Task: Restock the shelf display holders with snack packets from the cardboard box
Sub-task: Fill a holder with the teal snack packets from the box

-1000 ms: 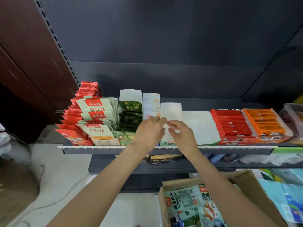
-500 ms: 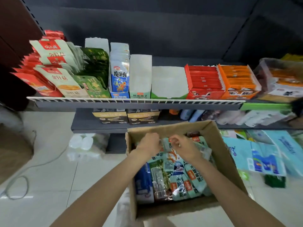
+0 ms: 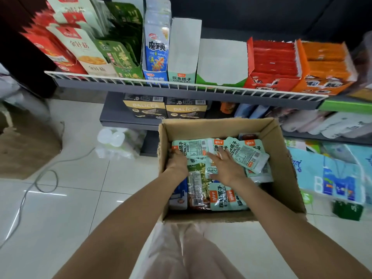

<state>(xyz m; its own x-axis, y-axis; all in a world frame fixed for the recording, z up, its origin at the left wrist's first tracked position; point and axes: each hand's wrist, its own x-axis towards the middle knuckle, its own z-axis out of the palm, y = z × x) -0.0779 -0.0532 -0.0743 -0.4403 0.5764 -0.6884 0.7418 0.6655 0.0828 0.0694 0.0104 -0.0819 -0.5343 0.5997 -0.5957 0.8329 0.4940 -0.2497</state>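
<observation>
Since the earlier frame, both hands have been lowered deeper into the cardboard box (image 3: pixel 281 164). A mint snack packet (image 3: pixel 193 148) is gripped by the left hand (image 3: pixel 178 163); the right hand (image 3: pixel 226 168) is laid flat, fingers straight, on others. A picking step is judged underway; next, packets must be lifted to the empty mint holder (image 3: pixel 184 55).

"DALICCA" on two lower-shelf boxes (image 3: pixel 165 108), "摸鱼搭子" on mint display holder (image 3: pixel 182 77)

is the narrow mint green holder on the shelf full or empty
Empty, as far as shows: the mint green holder shows only bare white inside, no packets.
</observation>
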